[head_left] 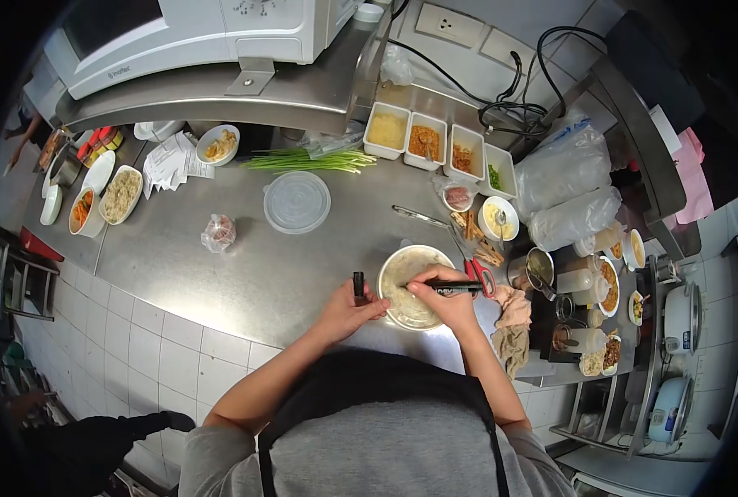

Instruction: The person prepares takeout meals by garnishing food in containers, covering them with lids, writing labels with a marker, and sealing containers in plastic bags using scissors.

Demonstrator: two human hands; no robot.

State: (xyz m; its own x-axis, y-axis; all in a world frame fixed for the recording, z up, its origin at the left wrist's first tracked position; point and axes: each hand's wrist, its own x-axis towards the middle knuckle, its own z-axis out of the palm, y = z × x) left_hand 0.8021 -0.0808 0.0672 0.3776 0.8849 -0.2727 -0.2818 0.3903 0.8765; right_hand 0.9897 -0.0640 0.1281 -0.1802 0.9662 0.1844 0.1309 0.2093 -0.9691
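A round white bowl [405, 258] with pale food in it stands at the counter's front edge; a clear lid appears to cover it. My right hand [450, 303] grips a black marker pen [460, 287], its tip end down at the bowl's top. In my left hand [344, 313] is a black marker cap [358, 282], pointing up, while the fingertips reach the bowl's left rim. Red-handled scissors [476, 270] lie just right of the bowl, close to metal tongs [419, 217]. A loose translucent lid [297, 203] rests farther back on the counter.
Green onions [311, 161] and white tubs of toppings [425, 143] line the back. A small tied plastic bag [219, 234] sits left. Folded cloths [511, 319], jars and bottles [586, 280] crowd the right. A microwave [195, 41] stands on the shelf above. Another person's dark-clothed leg [112, 443] shows lower left.
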